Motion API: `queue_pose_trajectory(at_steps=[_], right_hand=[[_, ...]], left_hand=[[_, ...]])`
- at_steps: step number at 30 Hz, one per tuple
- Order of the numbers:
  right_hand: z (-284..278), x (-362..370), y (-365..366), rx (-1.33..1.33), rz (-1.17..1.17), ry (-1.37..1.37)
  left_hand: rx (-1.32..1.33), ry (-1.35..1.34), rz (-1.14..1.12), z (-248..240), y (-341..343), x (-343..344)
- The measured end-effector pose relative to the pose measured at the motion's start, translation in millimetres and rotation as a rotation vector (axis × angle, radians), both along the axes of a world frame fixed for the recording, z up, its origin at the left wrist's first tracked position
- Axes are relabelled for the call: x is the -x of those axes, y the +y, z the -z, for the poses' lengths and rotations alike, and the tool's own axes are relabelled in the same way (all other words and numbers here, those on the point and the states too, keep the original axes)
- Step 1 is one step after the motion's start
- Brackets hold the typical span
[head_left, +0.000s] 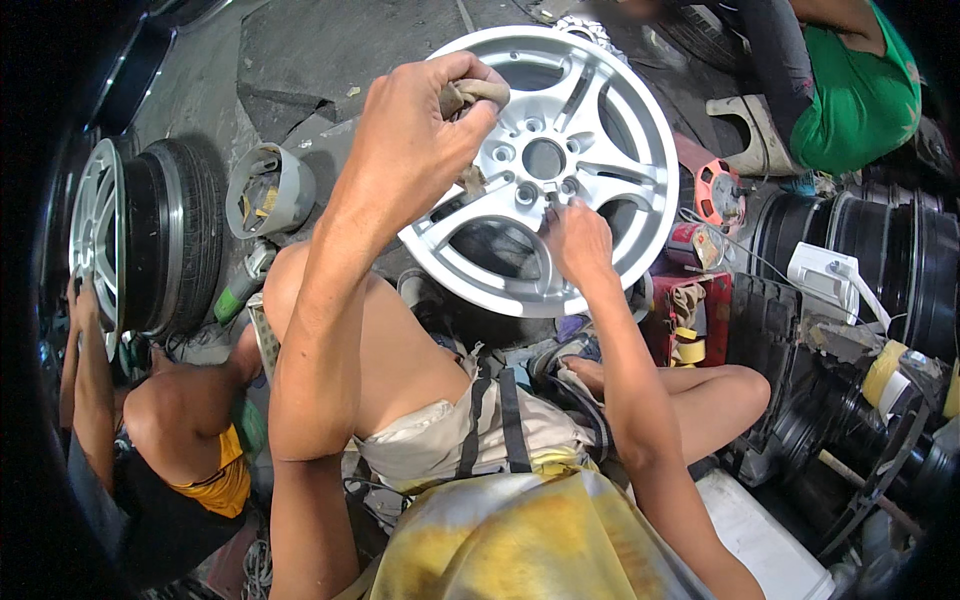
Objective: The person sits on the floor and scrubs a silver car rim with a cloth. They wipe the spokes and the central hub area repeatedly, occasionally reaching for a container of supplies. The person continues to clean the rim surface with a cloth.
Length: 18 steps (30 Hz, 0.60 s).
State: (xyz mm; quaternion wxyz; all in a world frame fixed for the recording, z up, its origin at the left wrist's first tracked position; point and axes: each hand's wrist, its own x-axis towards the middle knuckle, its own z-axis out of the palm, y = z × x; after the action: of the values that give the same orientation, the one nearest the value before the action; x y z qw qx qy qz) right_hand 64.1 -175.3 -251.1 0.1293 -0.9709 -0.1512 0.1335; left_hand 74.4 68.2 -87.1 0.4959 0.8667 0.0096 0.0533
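- So the alloy wheel (585, 165) we're on sits dead ahead at 12 o'clock, just past our knees and a touch toward 1.
- Our left hand (425, 115) hangs over its 10 o'clock side, fingers bunched tight around a crumpled tan rag (465, 97).
- Our right hand (582, 240) is down at the hub's 5 o'clock, fingers curled. Can't tell if they're pinching something or just bracing.
- Looks like hand-rubbing the face, IMO. We'd keep the rag folded to a fresh side, press evenly and follow each spoke (610, 158) outward, then twist a corner round the lug holes (503, 153).
- Right hand should probably steady the wheel so it doesn't rock.
- Which way it points: styled face up at us. It's round, so no long axis really; the axle line through the centre bore (545, 158) runs roughly toward our eyes.
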Motion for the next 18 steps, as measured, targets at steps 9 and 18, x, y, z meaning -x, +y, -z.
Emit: queue_pose_trajectory(at_steps=[9, 18], right_hand=[[-10.4, -4.4, 12.1, -0.037, 0.05, -0.033], [-14.8, -12.7, 21.7, -0.015, 0.047, -0.056]], left_hand=[[0.037, -0.002, 0.011, 0.5, -0.6, -4.0], [0.054, -0.052, 0.017, 1.6, 3.4, -4.7]])
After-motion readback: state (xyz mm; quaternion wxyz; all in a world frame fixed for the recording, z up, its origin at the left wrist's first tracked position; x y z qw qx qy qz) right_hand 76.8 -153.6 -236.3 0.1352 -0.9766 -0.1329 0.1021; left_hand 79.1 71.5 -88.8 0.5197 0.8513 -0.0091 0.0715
